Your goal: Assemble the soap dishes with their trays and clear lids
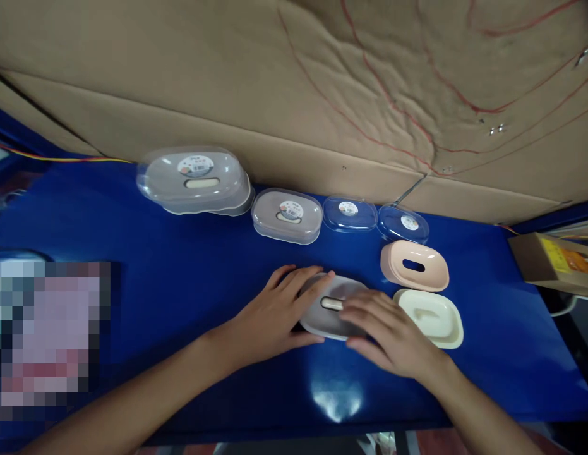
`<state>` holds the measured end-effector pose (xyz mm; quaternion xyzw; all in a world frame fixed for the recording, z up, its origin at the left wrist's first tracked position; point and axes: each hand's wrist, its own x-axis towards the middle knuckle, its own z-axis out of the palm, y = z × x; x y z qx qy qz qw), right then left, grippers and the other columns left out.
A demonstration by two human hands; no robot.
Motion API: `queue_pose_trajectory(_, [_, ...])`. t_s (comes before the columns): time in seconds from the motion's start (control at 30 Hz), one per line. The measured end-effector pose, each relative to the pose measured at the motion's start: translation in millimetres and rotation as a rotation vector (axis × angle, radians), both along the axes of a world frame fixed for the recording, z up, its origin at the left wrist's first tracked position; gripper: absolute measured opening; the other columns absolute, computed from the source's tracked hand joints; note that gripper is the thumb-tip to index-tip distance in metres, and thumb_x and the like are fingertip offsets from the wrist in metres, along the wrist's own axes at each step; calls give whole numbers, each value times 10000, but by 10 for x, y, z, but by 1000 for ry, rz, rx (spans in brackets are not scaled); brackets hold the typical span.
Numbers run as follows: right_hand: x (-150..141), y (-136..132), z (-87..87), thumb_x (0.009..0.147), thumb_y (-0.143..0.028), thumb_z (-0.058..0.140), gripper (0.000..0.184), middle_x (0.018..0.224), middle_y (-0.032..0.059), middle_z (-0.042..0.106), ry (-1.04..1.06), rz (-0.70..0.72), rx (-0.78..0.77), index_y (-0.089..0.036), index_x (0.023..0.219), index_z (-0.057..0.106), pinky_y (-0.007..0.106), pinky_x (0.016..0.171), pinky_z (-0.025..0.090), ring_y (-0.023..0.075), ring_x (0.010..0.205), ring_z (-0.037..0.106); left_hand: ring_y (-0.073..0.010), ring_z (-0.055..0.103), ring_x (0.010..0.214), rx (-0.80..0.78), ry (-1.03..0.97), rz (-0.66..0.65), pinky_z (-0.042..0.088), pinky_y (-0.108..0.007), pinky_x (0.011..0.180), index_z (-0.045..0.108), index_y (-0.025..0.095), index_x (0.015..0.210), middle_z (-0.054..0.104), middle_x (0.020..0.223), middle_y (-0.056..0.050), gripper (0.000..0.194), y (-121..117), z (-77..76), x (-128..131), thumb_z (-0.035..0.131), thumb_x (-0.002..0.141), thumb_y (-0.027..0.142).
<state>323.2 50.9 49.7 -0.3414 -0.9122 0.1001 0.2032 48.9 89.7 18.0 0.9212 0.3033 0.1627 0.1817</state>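
A grey oval soap dish (338, 325) lies on the blue table in front of me, a pale raised bar showing through its central slot. My left hand (288, 303) grips its left end, thumb at the near edge and fingers over the far rim. From the right, my right hand (386, 328) holds the other end, with bent fingers over the top by the slot and the thumb at the near edge. Just right of that hand sits a cream oval tray (448, 322), and behind it a peach oval piece (393, 268) with an open slot.
Along the cardboard wall (227, 95) stand stacked clear-lidded grey dishes (194, 199), one more lidded dish (263, 218), and two clear lids (338, 221) (393, 224). A cardboard box (535, 259) is at the right edge. A blurred-out patch (52, 335) covers the left.
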Motion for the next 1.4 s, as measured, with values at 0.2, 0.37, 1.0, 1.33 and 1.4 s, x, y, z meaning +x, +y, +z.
queue_pose_trajectory(0.2, [-89,511,-73,1127,-354,469,559,1678,204,479,-105,-413,38,-182,1651,374,614,1261,391,345,1586,427,-392,519,1477,-2,45,24,402,-631,1219,268,162,1659,555,1557,-242,1016,-25,21,21,864,883,434])
queue_pose_trajectory(0.37, [-168,743,-91,1133,-426,455,608,1668,219,489,-174,-460,4,-149,1663,343,649,1301,269,367,1592,408,-404,518,1471,-15,56,67,397,-633,1211,271,162,1647,543,1564,-245,931,-39,66,8,808,913,360])
queue_pose_trajectory(1.0, [209,525,104,953,-402,771,578,1409,133,623,-138,-364,-39,-295,1475,546,616,1133,475,374,1367,603,-369,617,1285,-310,2,131,434,-547,1098,367,266,1522,619,1486,-121,964,1,260,-86,916,730,291])
queue_pose_trajectory(1.33, [9,0,188,974,-380,758,531,1362,119,672,-74,-40,-24,-251,1462,594,571,1115,529,366,1437,554,-377,625,1277,-346,-52,184,466,-544,1061,305,256,1582,613,1528,-136,1074,-4,91,0,942,725,367])
queue_pose_trajectory(1.4, [-29,13,170,992,-385,738,517,1369,126,675,-92,-32,-10,-234,1463,590,573,1099,536,363,1439,551,-374,623,1283,-347,-57,187,467,-542,1067,313,262,1592,616,1523,-127,1070,0,88,-5,941,735,389])
